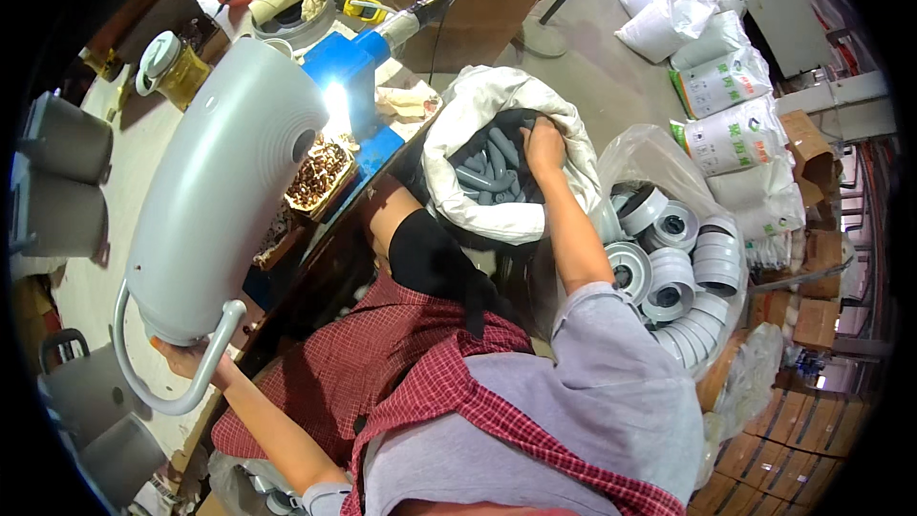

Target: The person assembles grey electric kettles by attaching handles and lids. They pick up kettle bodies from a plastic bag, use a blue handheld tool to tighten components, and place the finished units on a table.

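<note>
A long, rounded grey plastic container (224, 172) with a grey loop handle (172, 399) lies tilted across the left side. My left hand (186, 359) grips its lower end, inside the loop; the body hides part of the fingers. My right hand (544, 145) reaches into a white woven sack (564, 115) with a rolled rim. Its fingers are curled at the sack's dark inner side, and what they hold, if anything, is hidden. Several curved grey plastic handles (499, 164) lie heaped in the sack beside that hand.
A lit blue machine (344, 72) stands beyond the container, near a box of small brown-and-white parts (320, 177). White round fittings (669, 272) fill a clear bag to the right. Grey bins (67, 215) line the left; a cardboard box (458, 5) stands ahead.
</note>
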Motion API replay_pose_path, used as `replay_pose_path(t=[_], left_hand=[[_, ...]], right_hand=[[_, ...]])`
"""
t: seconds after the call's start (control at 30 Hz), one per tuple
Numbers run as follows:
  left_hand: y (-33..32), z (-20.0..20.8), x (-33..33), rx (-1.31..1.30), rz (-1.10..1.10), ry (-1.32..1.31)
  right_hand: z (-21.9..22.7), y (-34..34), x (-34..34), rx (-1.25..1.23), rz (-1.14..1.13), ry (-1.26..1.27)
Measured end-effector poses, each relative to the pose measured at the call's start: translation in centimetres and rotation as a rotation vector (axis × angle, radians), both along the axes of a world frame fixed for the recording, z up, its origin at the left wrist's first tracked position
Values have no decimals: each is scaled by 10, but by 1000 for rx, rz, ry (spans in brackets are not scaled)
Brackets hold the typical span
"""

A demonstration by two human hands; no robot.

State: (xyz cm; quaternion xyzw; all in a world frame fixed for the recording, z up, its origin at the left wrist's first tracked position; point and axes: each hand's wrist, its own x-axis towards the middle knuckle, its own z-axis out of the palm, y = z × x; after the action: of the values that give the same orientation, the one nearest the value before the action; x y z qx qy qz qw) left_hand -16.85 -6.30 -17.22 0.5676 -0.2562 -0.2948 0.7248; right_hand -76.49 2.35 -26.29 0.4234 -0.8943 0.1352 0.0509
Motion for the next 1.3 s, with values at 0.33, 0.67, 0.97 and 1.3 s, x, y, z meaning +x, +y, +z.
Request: replay_pose_path(t=[0.33,0.67,0.97,1.3], left_hand=[[6,-26,30,-94,-140,148],[4,-38,40,-110,-259,51],[3,-30,17,-99,-214,-107],[11,-8,7,-126,-303,-198]], right_hand=[[100,24,69,-555,385,-98],[213,-13,147,-625,806,-10],[282,-68,223,-585,1284,235],[275,-129,309,-12,1839,303]])
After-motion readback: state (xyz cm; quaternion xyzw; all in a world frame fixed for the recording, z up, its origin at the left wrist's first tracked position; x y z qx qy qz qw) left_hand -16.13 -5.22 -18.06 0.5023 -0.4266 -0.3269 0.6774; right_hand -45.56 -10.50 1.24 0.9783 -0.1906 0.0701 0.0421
